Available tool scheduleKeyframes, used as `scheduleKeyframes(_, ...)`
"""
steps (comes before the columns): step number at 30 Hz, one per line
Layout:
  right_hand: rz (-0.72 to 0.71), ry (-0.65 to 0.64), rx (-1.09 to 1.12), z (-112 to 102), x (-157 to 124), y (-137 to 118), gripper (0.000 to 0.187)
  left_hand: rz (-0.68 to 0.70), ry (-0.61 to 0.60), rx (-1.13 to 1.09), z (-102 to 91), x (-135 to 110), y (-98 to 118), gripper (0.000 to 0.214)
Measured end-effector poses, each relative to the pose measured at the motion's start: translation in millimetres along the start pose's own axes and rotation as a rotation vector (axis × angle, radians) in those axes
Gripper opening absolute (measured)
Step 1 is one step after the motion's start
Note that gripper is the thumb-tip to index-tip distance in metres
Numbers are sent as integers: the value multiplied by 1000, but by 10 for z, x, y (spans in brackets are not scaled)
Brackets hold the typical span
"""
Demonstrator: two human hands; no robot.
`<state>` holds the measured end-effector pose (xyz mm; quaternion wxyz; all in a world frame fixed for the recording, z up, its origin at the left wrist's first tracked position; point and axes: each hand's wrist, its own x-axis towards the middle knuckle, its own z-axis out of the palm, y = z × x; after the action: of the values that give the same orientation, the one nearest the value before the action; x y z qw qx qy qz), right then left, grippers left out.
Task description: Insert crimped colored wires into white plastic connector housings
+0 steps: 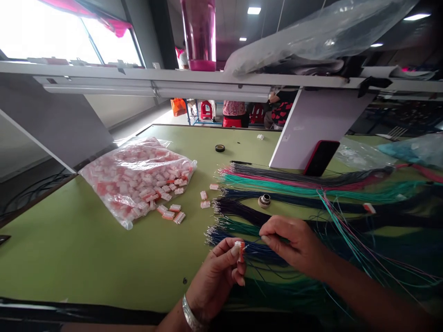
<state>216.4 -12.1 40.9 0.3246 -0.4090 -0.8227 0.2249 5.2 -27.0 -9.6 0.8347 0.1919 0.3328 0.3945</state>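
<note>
My left hand point(221, 269) pinches a small red and white connector point(239, 247) between thumb and fingers, just above the green table point(86, 249). My right hand point(294, 242) is closed in a pinch over the wire bundles, its fingertips on a thin wire I can barely make out, close to the connector. Bundles of coloured wires point(277, 184) lie fanned out under and beyond both hands: blue, purple, green, teal, pink and black.
A clear bag of red and white connectors point(134, 177) lies open at the left, several spilled beside it point(173, 212). A small metal ring point(265, 200), a tape roll point(219, 148) and a phone point(320, 157) leaning on a shelf support sit farther back. People sit beyond the table.
</note>
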Motion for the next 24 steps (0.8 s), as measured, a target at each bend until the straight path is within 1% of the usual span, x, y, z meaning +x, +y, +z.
scheduleKeyframes(4,-4,-65,32,63,19,-59,9,-26,-22,-24,3,4,-5,17)
scheduleKeyframes(6,8,-72,55,89,23,-71,11,-34,-25,-28,0,6,-5,18)
scheduleKeyframes(12,141,16,70,223,-34,-55,13,-46,-3,-43,11,1,-3,21)
scheduleKeyframes(16,242,37,86,299,-83,-49,13,-53,-5,-34,18,-4,-10,23)
scheduleKeyframes(24,314,80,103,359,-98,-68,14,-70,-13,4,19,-8,-34,21)
